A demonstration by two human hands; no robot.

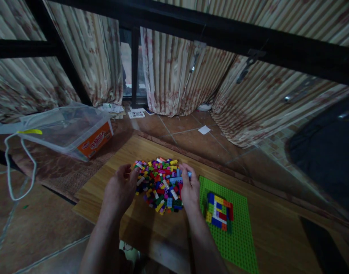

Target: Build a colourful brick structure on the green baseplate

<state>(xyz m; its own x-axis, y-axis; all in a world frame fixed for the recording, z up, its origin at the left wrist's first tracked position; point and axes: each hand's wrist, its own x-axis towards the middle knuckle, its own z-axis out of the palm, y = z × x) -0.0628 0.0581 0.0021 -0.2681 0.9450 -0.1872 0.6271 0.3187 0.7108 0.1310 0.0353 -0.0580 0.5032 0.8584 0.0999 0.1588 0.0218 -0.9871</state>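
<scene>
A loose pile of small toy building bricks in many colours lies on the wooden table between my two hands. My left hand is at the pile's left edge, its fingers loosely curved and apart from the thumb, with nothing visible in them. On the pile's right side, my right hand has thumb and fingers closed around a light blue brick, which is partly hidden. Right of that hand lies a green studded baseplate, bearing a low rectangular build of mixed-colour bricks.
A clear plastic box with an orange label and a white cord handle stands beyond the table's left end. A dark flat object lies at the table's right. Papers lie on the tiled floor by the striped curtains.
</scene>
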